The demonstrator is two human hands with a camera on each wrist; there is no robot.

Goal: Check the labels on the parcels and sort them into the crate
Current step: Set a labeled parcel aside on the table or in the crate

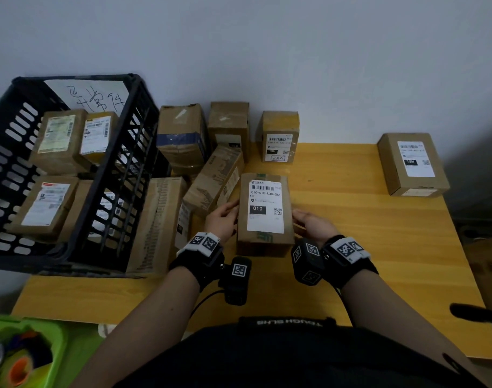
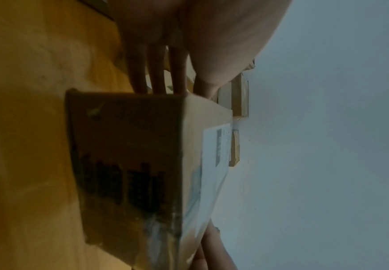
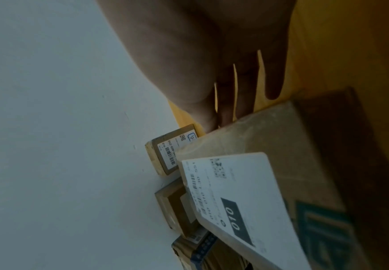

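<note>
A brown cardboard parcel (image 1: 264, 211) with a white label reading 010 faces up at the middle of the yellow table (image 1: 379, 247). My left hand (image 1: 225, 217) holds its left side, thumb at the top edge and fingers (image 2: 156, 73) reaching down the side. On the opposite side my right hand (image 1: 309, 224) holds it the same way, fingers (image 3: 235, 91) running behind the parcel (image 3: 281, 146). The label (image 3: 235, 191) shows clearly in the right wrist view. The black slatted crate (image 1: 132, 152) stands at the left with several labelled parcels (image 1: 57, 135) inside.
A heap of brown parcels (image 1: 180, 135) lies between crate and wall. A 15H parcel (image 1: 279, 135) stands behind the held one, another 15H parcel (image 1: 412, 163) sits at the far right. A handwritten sheet (image 1: 96, 99) leans inside the crate. A green bin (image 1: 29, 351) sits lower left.
</note>
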